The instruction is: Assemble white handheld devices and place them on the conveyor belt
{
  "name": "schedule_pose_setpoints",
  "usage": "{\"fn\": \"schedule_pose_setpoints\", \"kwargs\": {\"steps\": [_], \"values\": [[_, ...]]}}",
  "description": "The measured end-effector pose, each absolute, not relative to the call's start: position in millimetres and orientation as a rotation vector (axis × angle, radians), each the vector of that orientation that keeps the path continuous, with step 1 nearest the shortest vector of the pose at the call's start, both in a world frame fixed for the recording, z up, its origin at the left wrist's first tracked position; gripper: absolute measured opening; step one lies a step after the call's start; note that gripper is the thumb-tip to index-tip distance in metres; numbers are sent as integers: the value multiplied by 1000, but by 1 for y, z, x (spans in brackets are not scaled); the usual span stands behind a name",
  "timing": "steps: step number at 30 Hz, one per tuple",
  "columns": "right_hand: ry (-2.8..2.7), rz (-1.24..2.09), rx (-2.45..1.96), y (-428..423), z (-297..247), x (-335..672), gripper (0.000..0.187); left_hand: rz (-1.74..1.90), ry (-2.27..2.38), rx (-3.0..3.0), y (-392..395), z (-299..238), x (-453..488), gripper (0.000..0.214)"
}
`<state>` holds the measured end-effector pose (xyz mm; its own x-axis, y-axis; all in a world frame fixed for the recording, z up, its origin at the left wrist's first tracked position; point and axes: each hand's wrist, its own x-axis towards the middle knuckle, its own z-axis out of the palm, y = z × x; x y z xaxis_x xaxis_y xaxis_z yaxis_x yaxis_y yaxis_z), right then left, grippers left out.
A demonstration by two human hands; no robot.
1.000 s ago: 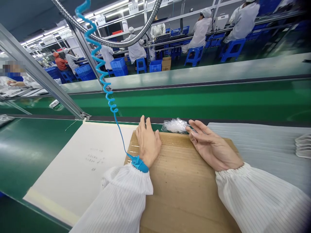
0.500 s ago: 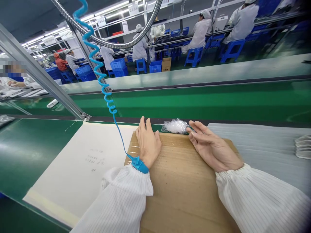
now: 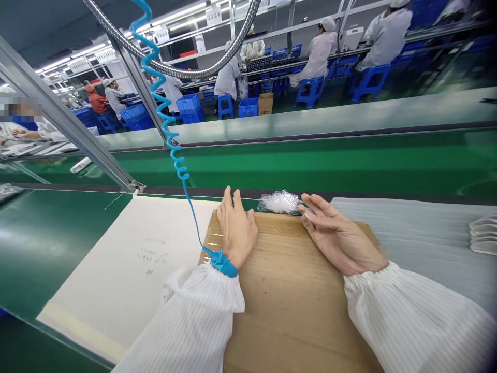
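Note:
My left hand (image 3: 236, 228) lies flat and open on the near edge of a cardboard sheet (image 3: 287, 316), its fingertips reaching past the sheet's far edge. A blue wrist strap (image 3: 222, 262) circles that wrist, with a blue coiled cord (image 3: 167, 124) rising from it. My right hand (image 3: 337, 234) rests open on the sheet's far right part, holding nothing. A crumpled bundle of transparent plastic film (image 3: 280, 202) lies between my hands, its right end almost at my right fingertips. White striped sleeves cover both forearms.
A white paper sheet (image 3: 116, 269) with small handwriting lies left of the cardboard on a green conveyor belt (image 3: 310, 161). A pale ribbed mat (image 3: 404, 223) and stacked translucent trays (image 3: 484, 235) lie right. A metal frame post (image 3: 66, 122) and flexible steel hose (image 3: 166, 65) stand ahead.
My hands and the plastic bundle stay in place. The coiled cord has swung slightly, and a co-worker in white at the far line has shifted rightward in view.

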<state>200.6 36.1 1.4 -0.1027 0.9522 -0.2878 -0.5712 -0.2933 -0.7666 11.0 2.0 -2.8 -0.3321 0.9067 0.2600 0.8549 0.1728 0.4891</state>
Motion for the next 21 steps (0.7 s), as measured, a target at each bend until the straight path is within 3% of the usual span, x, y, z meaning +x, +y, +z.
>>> {"fn": "schedule_pose_setpoints", "kwargs": {"steps": [21], "values": [[-583, 1671, -937, 36, 2, 200, 41, 897, 2326, 1765, 3, -4, 11, 56]]}}
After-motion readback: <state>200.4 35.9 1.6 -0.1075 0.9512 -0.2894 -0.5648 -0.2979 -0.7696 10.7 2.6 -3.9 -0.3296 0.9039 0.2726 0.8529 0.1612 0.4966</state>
